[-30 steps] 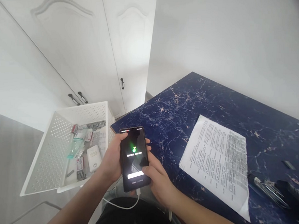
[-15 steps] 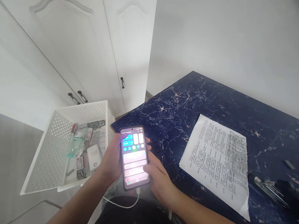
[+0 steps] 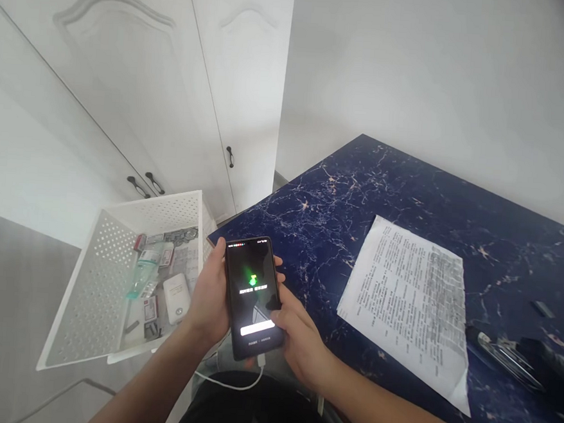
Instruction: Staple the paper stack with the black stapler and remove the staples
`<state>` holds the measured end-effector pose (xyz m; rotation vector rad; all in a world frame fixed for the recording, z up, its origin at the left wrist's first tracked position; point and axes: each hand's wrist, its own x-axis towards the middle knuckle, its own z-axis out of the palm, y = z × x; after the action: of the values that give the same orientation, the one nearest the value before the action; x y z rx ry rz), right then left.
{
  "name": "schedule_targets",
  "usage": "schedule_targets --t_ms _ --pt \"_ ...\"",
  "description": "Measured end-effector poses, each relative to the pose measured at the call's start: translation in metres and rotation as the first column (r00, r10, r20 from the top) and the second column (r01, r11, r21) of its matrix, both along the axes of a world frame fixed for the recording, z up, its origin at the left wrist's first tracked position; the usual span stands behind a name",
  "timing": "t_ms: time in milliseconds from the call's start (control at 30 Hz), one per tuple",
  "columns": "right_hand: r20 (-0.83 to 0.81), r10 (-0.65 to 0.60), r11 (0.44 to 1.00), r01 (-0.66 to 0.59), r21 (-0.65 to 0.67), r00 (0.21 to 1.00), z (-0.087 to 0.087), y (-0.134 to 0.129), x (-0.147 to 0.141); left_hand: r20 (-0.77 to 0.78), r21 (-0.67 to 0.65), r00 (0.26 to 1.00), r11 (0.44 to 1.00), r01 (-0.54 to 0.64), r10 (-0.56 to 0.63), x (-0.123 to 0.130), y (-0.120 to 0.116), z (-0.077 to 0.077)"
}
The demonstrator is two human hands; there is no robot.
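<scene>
A smartphone (image 3: pixel 251 306) is held upright between both hands, over the lap and by the table's near corner. Its screen is dark, with a green icon in the middle and a white bar low down. My left hand (image 3: pixel 211 297) grips the phone's left edge, thumb along its upper side. On the right edge, my right hand (image 3: pixel 302 335) is closed round the phone; its thumb lies over the lower right of the screen, and its other fingertips show past the edge. A white charging cable (image 3: pixel 235 387) is plugged into the phone's bottom end.
A white perforated basket (image 3: pixel 75 306) at left holds small boxes, a clear bottle (image 3: pixel 145 268) and a white device (image 3: pixel 176 297). Printed paper (image 3: pixel 401 303) lies on the blue marbled table (image 3: pixel 331 195). Dark items (image 3: pixel 513 360) lie at right. White cabinets (image 3: pixel 126 84) stand behind.
The phone's screen has gone from a bright panel of blue and white tiles to a dark page with a green icon. My left thumb has moved from over the screen to its edge.
</scene>
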<state>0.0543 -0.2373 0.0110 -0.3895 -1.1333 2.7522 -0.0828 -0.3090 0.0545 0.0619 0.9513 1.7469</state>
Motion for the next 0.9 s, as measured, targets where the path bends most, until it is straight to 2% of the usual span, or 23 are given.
schedule_targets --t_ms 133,300,533,900 --pt "0.035 -0.006 1.000 0.006 -0.001 0.999 -0.0005 0.0017 0.0005 0.016 -0.011 1.000 1.000 -0.022 0.022 0.0000 0.0008 -0.0043" --pt "0.060 -0.023 1.000 0.023 0.001 0.998 -0.0018 0.0026 0.0018 0.044 -0.017 0.999 1.000 0.014 -0.014 0.0022 0.0019 -0.0034" --pt "0.082 -0.021 1.000 0.022 -0.014 0.996 -0.0034 0.0023 0.0029 0.022 -0.086 0.999 0.996 -0.030 0.032 0.0048 0.0031 -0.0027" --pt "0.115 -0.105 0.993 0.098 0.070 0.988 -0.0006 0.0026 0.0026 -0.021 -0.072 0.997 0.995 -0.071 0.069 0.0071 0.0017 -0.0041"
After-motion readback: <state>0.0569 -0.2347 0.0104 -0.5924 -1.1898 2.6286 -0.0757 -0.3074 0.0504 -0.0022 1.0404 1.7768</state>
